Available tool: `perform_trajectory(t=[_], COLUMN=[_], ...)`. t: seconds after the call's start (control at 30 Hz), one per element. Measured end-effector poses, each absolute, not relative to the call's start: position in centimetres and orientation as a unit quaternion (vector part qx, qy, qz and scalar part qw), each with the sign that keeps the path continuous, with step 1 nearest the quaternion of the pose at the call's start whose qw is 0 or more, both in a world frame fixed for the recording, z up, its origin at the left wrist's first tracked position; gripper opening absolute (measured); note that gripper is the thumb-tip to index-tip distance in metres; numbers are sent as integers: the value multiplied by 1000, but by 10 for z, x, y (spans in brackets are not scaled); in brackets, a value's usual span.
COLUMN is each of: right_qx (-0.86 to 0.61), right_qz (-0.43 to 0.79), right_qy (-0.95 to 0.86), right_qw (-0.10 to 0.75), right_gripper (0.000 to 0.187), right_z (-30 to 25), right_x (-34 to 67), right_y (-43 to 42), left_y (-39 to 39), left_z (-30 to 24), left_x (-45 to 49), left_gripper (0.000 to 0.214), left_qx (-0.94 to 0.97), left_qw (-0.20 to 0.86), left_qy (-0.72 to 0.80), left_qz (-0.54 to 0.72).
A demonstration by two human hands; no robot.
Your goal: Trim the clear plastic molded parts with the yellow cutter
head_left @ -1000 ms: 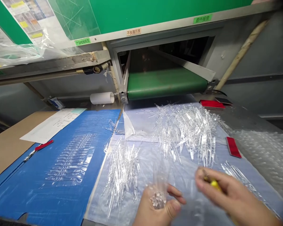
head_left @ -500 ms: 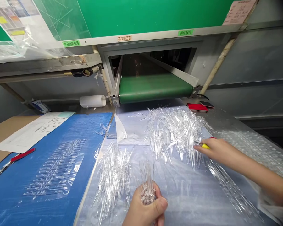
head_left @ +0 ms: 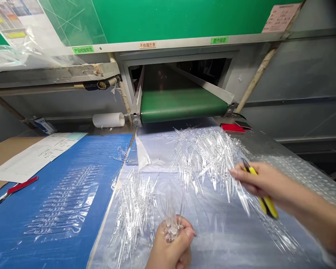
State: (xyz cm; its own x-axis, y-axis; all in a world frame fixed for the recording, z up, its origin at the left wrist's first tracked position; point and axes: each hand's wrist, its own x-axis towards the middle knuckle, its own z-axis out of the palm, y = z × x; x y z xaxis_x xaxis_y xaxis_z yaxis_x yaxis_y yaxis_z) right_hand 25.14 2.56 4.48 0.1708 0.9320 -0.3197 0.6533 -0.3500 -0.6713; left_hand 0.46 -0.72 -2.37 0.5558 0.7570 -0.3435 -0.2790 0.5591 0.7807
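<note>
Workstation with clear plastic pieces, head view. The left hand (head_left: 172, 248) is closed around a bundle of clear pieces (head_left: 171, 209), tips upward, in front of the larger heap (head_left: 212, 153) and right of the smaller heap (head_left: 134, 213). The right hand (head_left: 264, 179) grips yellow-and-black cutters (head_left: 269, 208), its fingertips at a single clear piece (head_left: 243, 198) beside the larger heap; whether they pinch it cannot be told. Above the green conveyor belt (head_left: 182, 102), three labels line the rail: green label (head_left: 83, 49), "产品检验规范"; orange label (head_left: 147, 45), "不良履历表"; second green label (head_left: 219, 40), "首件报告". Print on the pink sheet (head_left: 280, 17) and white sheet (head_left: 30, 160) is too small to read
</note>
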Motion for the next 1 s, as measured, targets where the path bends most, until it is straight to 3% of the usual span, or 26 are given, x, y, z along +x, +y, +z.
perform_trajectory(t=[0.17,0.47,0.83,1.0], right_qx=[-637,-612,-579,-588], right_qz=[435,541,573,474], right_qy=[-545,-441,-470,-558], right_qw=[329,372,340,343], right_gripper=[48,45,45,38], right_z=[42,19,16,17], right_x=[175,161,150,152], right_y=[-26,-17,-13,-27], left_y=[-16,-18,-21,-20], left_z=[-6,10,-1,2], left_x=[12,4,6,1], left_gripper=[52,22,40,39], left_qx=[377,403,338,365], left_qw=[801,761,810,776], left_qy=[340,428,359,397], left_qz=[317,274,317,328])
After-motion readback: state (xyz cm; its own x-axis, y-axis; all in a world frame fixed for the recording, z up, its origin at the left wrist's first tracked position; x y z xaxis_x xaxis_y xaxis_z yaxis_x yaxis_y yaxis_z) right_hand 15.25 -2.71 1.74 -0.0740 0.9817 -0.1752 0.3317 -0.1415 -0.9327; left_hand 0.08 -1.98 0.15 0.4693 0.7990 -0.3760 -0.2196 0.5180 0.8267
